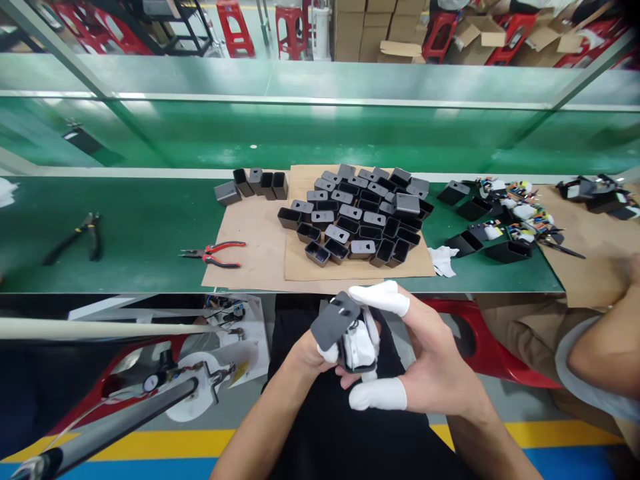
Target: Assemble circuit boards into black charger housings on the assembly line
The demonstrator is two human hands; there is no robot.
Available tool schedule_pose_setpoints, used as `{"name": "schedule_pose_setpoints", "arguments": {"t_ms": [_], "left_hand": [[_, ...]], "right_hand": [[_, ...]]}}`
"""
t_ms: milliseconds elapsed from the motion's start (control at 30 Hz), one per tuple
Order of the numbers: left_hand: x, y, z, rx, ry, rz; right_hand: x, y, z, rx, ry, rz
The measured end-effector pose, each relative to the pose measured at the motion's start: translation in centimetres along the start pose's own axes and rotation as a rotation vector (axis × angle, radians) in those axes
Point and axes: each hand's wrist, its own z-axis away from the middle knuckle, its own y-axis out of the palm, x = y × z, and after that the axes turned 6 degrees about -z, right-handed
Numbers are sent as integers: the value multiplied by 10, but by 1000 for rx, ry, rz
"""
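Over my lap, my left hand (320, 353) is closed around a black plastic housing (359, 368) with white padding or wrapped parts (358, 345) in its open end. A flat dark cover plate (336, 321) sits tilted at its upper left; whether it is attached, I cannot tell. My right hand (435, 353) is beside the housing with thumb and forefinger spread wide, both in white finger cots. The forefinger tip is close to the cover plate, and the thumb lies below the housing; contact is unclear. The right hand's other fingers are mostly hidden.
Many black housings (370, 217) stand on cardboard (310, 270) on the green bench (145, 260). Red-handled pliers (213, 254) and black-handled pliers (75, 239) lie left. Wired housings (510, 250) are right, near another person's arm (607, 353). A metal machine arm (130, 427) is lower left.
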Motion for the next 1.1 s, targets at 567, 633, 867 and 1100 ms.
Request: {"name": "schedule_pose_setpoints", "arguments": {"t_ms": [567, 633, 867, 1100], "left_hand": [[-11, 36, 27, -448, 566, -392], [-15, 32, 28, -449, 659, -494], [-25, 16, 18, -580, 622, -463], [-30, 19, 18, -595, 527, -323]], "right_hand": [[-36, 9, -2, -313, -155, -85], [-46, 15, -11, -391, 2, -380], [-47, 30, -35, -440, 361, -753], [-45, 32, -37, -457, 435, -738]]}}
